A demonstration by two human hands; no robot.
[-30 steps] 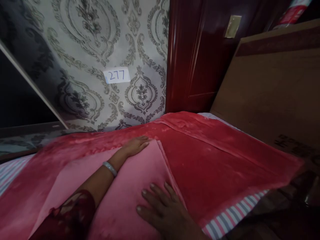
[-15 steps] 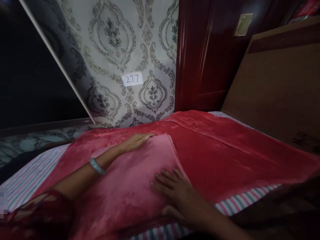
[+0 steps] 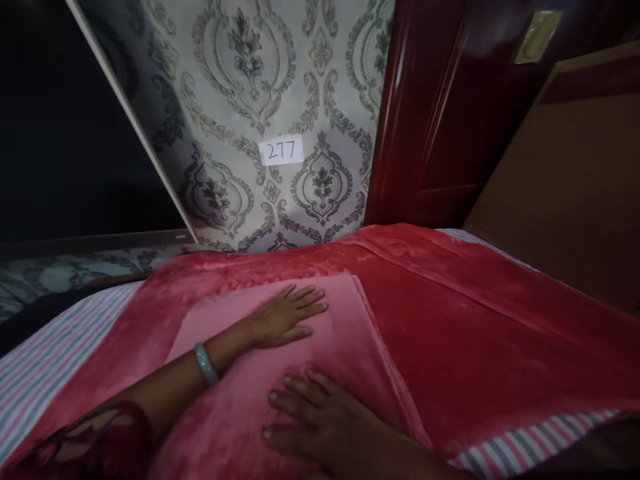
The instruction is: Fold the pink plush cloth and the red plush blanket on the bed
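A folded pink cloth point(image 3: 345, 320) lies flat, its layered edge running along the right side. My left hand point(image 3: 287, 315), with a pale bangle on the wrist, rests palm down on the cloth near its far edge, fingers spread. Nearer to me, my right hand point(image 3: 320, 417) is also laid on the pink cloth, fingers apart and pointing left. Neither hand grips anything. Beneath the cloth spreads a red plush blanket point(image 3: 450, 340), which has a raised fold across its right part.
A striped sheet point(image 3: 535, 440) shows under the blanket at the front right and far left. Behind stand a patterned wall with a paper label point(image 3: 281, 150) and a dark red wooden panel point(image 3: 425, 120). A large cardboard box point(image 3: 570, 180) leans at right; a dark screen point(image 3: 85, 147) is at left.
My left hand has come from the cloth's far edge onto its surface, fingers now spread. My right hand has moved left and nearer to me. The view has shifted slightly.
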